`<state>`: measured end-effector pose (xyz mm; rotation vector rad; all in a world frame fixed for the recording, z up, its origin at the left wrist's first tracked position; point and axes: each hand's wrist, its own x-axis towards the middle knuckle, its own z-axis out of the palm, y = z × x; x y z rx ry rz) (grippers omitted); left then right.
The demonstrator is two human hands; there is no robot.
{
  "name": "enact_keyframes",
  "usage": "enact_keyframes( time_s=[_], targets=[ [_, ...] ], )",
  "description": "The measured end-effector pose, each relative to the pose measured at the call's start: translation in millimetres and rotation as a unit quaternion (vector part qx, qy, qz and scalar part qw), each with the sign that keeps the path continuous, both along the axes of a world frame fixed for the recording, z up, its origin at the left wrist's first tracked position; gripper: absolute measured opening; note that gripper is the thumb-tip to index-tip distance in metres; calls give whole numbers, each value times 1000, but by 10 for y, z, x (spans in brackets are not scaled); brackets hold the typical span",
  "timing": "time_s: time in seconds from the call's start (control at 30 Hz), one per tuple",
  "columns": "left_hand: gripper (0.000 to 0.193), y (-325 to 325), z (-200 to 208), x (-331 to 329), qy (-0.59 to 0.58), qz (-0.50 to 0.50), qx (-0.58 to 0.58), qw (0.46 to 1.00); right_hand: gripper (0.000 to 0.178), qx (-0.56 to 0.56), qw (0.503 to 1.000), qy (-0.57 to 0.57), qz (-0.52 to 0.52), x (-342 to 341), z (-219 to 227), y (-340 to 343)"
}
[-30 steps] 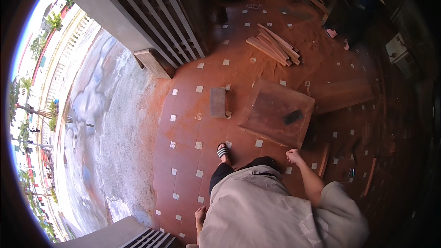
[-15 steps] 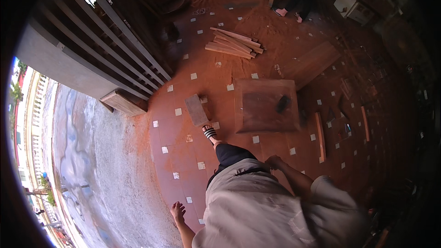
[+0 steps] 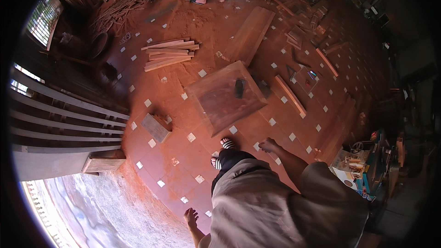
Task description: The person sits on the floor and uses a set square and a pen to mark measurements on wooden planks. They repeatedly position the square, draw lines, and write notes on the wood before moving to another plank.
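Observation:
My left hand (image 3: pixel 190 216) hangs low at my left side, its fingers loosely bent and apart, with nothing in it. On the other side, my right hand (image 3: pixel 268 145) is held out in front of my hip above the tiled floor. Its fingers curl inward and no object shows in them. Neither hand touches anything. Nearest ahead lies a framed wooden panel (image 3: pixel 216 105) with a small dark object (image 3: pixel 239 88) on it. A short wooden block (image 3: pixel 155 127) rests on the floor to its left.
A stack of wooden strips (image 3: pixel 170 54) and a wide board (image 3: pixel 252 34) lie farther off. To the right are a long wooden strip (image 3: pixel 290 96) and a cluttered box (image 3: pixel 351 167). Grey slats (image 3: pixel 69 124) line the left. Another person's feet (image 3: pixel 209 0) stand at the back.
My view has swung to the right, so the panel, block and strips sit farther left, and the cluttered box has come into sight. Both my feet show now. My hands remain without objects.

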<state>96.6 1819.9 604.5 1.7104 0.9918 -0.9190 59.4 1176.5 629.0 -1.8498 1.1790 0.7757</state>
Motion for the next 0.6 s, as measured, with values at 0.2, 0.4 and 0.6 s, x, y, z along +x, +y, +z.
enact_keyframes(
  time_s=[0.2, 0.4, 0.6],
  targets=[
    [41, -337, -282, 695, 42, -78, -2, 996, 32, -32, 997, -4, -76, -459, -72, -419],
    [49, -1388, -483, 1489, 32, -79, -44, 995, 35, -97, 994, -10, 49, -713, -415, -1283],
    [52, -2845, -680, 1550, 17, -80, -42, 996, 43, -176, 982, -28, 57, -203, -999, -2113]
  ],
)
